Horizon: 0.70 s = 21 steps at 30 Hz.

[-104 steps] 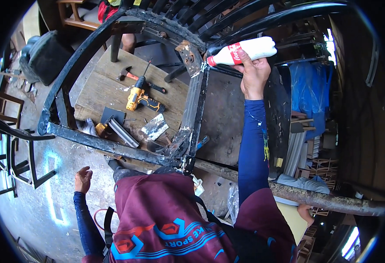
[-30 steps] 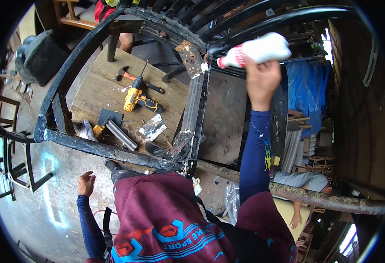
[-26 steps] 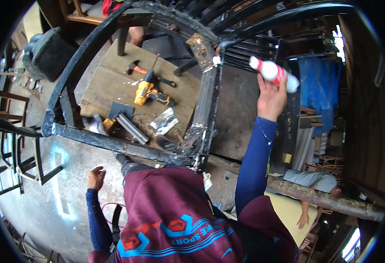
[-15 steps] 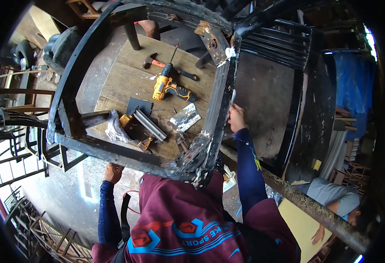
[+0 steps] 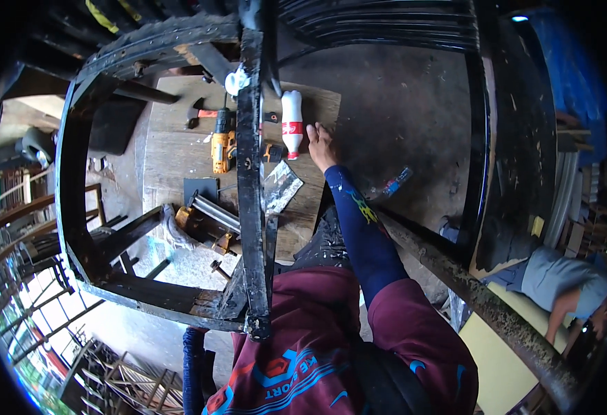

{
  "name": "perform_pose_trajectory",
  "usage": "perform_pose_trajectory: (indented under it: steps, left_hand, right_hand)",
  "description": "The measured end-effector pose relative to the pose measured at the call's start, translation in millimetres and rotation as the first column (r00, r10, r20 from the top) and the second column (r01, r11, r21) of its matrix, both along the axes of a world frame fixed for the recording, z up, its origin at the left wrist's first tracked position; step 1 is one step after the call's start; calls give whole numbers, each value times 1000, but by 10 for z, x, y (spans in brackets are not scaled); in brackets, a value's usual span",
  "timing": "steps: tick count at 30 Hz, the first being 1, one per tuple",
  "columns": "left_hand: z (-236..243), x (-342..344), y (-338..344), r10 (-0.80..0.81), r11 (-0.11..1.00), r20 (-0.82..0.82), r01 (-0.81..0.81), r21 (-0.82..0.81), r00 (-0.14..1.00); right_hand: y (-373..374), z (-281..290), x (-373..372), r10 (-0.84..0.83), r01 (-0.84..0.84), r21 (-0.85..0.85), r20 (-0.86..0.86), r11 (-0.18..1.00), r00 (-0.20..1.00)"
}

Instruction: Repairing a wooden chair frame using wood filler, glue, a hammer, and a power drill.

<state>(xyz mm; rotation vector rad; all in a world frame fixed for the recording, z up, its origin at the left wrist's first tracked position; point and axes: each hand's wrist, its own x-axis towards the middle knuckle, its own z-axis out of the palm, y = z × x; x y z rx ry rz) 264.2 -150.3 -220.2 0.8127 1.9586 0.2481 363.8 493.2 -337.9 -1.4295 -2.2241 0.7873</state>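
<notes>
My right hand [image 5: 323,146] is open, its fingers stretched beside a white plastic bottle [image 5: 292,109] with a red label and red cap. A small gap separates them. The bottle appears to lie on a wooden board [image 5: 179,155], cap toward me. A worn black wooden chair frame [image 5: 250,187] stands tilted in front of me, with a white blob of paste [image 5: 236,81] near a top joint. Only my left sleeve [image 5: 193,366] shows, under the frame's lower corner; my left hand is hidden.
On the board are a yellow cordless drill [image 5: 222,149], a hammer [image 5: 196,114], a paint-smeared scrap [image 5: 283,187], and a grey-and-yellow tool [image 5: 213,211]. A long rough pole [image 5: 469,287] crosses at right. Beyond it another person [image 5: 566,283] bends over. Black slatted furniture [image 5: 386,28] stands ahead.
My right hand has moved away from the frame's right side and opened beside the bottle, now in full view. The chair frame has tilted and shifted left. My left hand has gone out of sight.
</notes>
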Motion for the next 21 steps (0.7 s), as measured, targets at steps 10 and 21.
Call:
perform_pose_trajectory:
  steps: [10,21]
  left_hand:
    - [332,-359,-19,-33,996,-90,41,83,995]
    - [1389,-352,1351,526,742,549,-666,79,650]
  right_hand:
    - [-1731,560,263,36,-48,31,302,998,952]
    - [-1089,1199,862,-402,8,-669,-436,743,805]
